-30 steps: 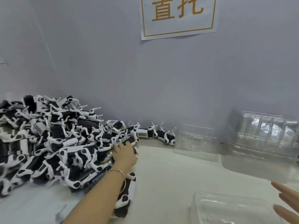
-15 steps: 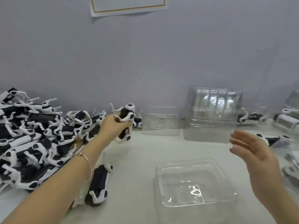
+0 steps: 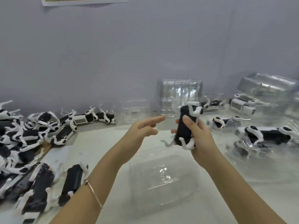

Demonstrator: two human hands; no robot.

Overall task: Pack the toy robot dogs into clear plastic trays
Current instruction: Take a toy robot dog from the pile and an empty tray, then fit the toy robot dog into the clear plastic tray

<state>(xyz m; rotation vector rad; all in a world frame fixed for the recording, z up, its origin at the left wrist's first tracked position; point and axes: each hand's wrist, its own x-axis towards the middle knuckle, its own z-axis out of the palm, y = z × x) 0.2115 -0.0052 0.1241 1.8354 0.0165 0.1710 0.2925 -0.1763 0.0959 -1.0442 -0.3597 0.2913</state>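
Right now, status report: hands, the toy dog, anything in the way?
Left hand open, holding nothing. Right hand grips one toy robot dog, held on end off the table. Clear tray in front, nothing in it; nothing between dog and tray.

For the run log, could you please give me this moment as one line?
right hand grips black-and-white plastic toy robot dog | left hand open, apart from dog | clear plastic tray no dog inside yet

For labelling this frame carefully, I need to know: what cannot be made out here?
Head view throughout.
Sign: cut by the top edge, no text visible.
Pile of dogs: cut by the left edge, blurred; uncountable.
Toy dog: one side hidden by the right hand.
Clear tray: moulding lost in blur and glare.
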